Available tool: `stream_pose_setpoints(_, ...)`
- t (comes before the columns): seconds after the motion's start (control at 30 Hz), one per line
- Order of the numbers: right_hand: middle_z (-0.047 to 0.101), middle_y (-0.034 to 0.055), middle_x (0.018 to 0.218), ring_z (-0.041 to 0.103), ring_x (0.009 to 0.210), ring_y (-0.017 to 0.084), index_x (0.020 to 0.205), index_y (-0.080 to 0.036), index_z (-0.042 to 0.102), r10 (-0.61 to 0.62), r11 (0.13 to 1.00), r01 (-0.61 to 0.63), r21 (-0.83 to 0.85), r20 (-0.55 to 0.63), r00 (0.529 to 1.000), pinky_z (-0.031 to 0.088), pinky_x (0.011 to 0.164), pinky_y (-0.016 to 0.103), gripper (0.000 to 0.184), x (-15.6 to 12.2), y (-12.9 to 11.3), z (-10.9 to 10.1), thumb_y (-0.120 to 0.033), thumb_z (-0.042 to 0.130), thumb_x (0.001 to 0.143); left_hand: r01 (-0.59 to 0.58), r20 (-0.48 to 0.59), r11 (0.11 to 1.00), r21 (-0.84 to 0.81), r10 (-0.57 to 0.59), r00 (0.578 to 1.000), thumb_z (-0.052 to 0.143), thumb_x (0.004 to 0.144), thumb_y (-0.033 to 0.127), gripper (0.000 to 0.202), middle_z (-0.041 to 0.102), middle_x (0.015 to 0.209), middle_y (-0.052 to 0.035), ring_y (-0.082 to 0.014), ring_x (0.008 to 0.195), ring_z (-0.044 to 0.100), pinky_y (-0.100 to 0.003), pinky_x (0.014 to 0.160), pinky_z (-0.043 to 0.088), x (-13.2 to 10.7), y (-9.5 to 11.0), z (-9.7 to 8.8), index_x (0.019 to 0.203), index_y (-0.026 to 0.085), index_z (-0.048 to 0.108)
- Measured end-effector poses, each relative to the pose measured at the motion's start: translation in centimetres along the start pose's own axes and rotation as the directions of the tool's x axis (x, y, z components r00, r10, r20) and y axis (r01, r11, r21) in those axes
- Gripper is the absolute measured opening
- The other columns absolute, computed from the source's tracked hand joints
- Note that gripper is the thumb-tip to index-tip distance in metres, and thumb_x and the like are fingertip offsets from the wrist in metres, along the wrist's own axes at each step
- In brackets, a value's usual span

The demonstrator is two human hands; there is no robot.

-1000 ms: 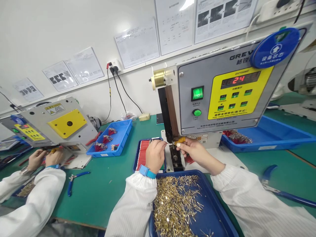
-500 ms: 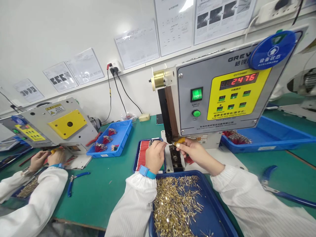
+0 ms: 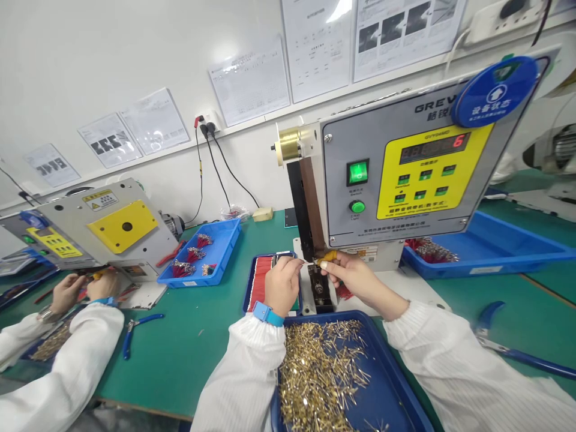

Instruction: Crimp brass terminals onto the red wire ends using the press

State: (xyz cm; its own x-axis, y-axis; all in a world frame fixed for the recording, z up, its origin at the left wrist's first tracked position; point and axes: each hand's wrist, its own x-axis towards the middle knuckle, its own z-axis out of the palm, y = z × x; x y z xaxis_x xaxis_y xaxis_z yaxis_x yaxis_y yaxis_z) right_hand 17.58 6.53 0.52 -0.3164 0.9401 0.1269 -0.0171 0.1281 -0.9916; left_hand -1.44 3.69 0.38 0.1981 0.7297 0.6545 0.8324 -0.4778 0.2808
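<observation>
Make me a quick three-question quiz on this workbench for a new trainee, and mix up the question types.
1. True or false: the green switch on the machine is lit.
2. What fills the tray nearest the person? A) gold pins B) red wires C) pliers
3. Which of the person's hands wears the blue wristband?

Key: 1 true; 2 A; 3 the left hand.
</observation>
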Motion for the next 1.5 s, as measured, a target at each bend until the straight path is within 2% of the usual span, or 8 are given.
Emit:
stream_pose_setpoints(0.27,0.057,0.0003,0.067,0.047,0.05,0.01,0.079,-0.02,0.052,-0.006,1.0,0.006,0.0,0.003,1.0,0.041,0.048,0.026,0.031,-0.11,-0.17,0.07,-0.048,0.065,0.076,-0.005,0.001,1.0,0.0,0.005,1.0,0.043,0.098,0.02,0.024,0.067,0.101,-0.0046,-0.0137,0.093,0.064,-0.024,0.084,0.052,-0.02,0.05,-0.01,0.104,0.021,0.066)
stream_pose_setpoints(0.67,0.058,0.0007,0.066,0.047,0.049,0.011,0.077,-0.019,0.053,-0.008,1.0,0.008,0.009,-0.016,1.0,0.04,0.046,0.025,0.03,-0.09,0.05,0.08,-0.047,0.066,0.076,-0.08,-0.086,0.996,-0.026,0.077,0.993,0.045,0.097,0.017,0.022,0.067,0.097,-0.0043,-0.0146,0.089,0.065,-0.025,0.078,0.054,0.0,-0.28,0.4,0.101,0.02,0.066)
stream_pose_setpoints(0.87,0.055,-0.0002,0.062,0.046,0.048,0.011,0.077,-0.02,0.054,0.007,1.0,-0.007,0.011,-0.012,1.0,0.039,0.043,0.025,0.029,0.03,0.31,0.02,-0.046,0.066,0.077,-0.088,-0.095,0.996,-0.028,0.085,0.992,0.045,0.097,0.017,0.021,0.067,0.096,-0.0044,-0.0151,0.089,0.065,-0.026,0.078,0.054,-0.05,-0.24,0.33,0.101,0.019,0.066)
stream_pose_setpoints(1.5,0.059,0.0006,0.068,0.047,0.049,0.01,0.079,-0.019,0.053,-0.009,1.0,0.009,0.021,-0.002,1.0,0.04,0.046,0.026,0.032,0.0,0.11,0.07,-0.048,0.066,0.075,-0.079,-0.093,0.996,-0.029,0.076,0.993,0.045,0.097,0.018,0.021,0.066,0.096,-0.0052,-0.0155,0.088,0.065,-0.027,0.078,0.054,-0.08,-0.39,0.42,0.101,0.019,0.066)
